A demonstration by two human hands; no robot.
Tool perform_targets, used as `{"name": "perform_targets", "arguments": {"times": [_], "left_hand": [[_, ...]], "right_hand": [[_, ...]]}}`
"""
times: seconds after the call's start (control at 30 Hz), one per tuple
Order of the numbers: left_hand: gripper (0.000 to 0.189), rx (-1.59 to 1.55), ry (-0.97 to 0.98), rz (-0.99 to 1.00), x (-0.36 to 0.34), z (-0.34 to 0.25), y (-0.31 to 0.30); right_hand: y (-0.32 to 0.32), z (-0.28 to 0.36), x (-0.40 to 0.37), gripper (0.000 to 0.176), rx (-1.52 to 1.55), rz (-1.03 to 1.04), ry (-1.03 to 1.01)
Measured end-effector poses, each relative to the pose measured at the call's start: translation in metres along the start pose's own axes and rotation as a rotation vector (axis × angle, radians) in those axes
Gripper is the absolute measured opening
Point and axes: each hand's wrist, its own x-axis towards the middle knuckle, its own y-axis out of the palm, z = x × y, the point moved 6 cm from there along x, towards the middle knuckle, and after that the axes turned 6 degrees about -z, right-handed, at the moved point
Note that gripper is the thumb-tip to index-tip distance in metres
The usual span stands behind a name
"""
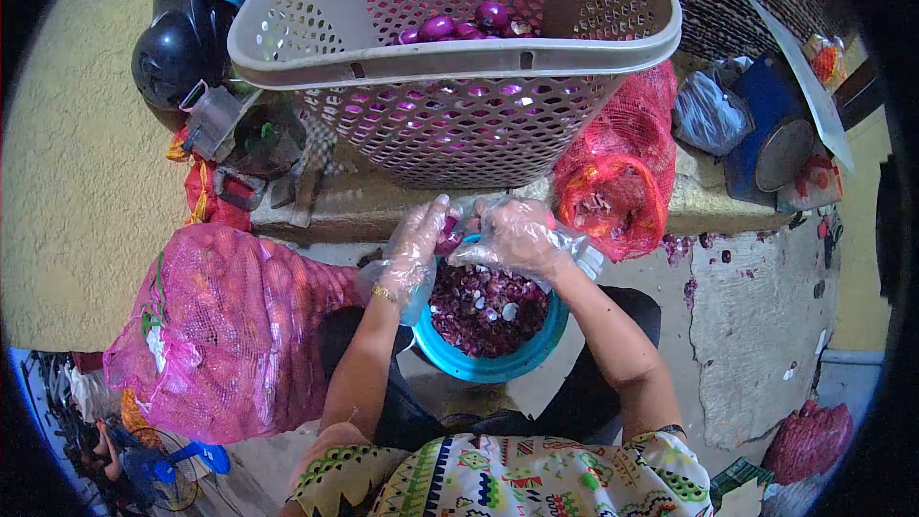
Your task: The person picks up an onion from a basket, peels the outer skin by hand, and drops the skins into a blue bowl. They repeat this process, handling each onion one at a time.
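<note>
L grip (pixel 412 244): thumb + fingers closed on 1 red onion (pixel 448 236), held just beside R grip (pixel 517 232), over near part of blue basin (pixel 493 370)'s far rim. R grip: fingers curled in, knuckles up; can't tell if clamped on anything, glove folds + glare hide fingertips, poss. sthg thin. Both in clear plastic gloves. Forearms angle inward fr. wearer's body, elbows bent, R elbow out wide. Basin below grips, w/ purple skins (pixel 483 311) inside. Lg. crate (pixel 459 148) beyond grips, more onions (pixel 491 14) in it. Pink mesh sack (pixel 239 335), full, L of L grip. Red net bag (pixel 622 158) beyond R grip, to its R.
</note>
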Motion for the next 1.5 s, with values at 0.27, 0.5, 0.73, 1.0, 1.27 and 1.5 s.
{"name": "perform_targets", "arguments": {"times": [0.27,0.5,0.73,1.0,1.27,1.5], "left_hand": [[0.043,0.159,0.057,0.006,-0.001,-0.001,-0.001],[0.053,0.252,0.116,-0.036,0.004,0.006,-0.004],[0.054,0.127,0.048,-0.05,0.008,0.014,-0.005],[0.044,-0.125,-0.096,-0.112,-0.007,0.0,-0.009],[0.039,-0.259,-0.187,0.017,-0.008,0.01,0.007],[0.038,-0.163,-0.186,0.039,-0.009,0.01,0.008]], "right_hand": [[0.004,0.004,0.0,0.063,-0.032,-0.002,-0.059],[0.017,-0.003,-0.002,0.064,-0.119,0.1,-0.068],[0.024,-0.004,-0.003,0.068,-0.176,0.101,-0.091],[0.02,0.01,-0.004,0.063,-0.152,0.23,-0.227],[-0.007,0.007,-0.001,0.057,0.137,-0.054,-0.027],[-0.001,0.003,0.0,0.066,0.041,0.046,-0.034]]}}
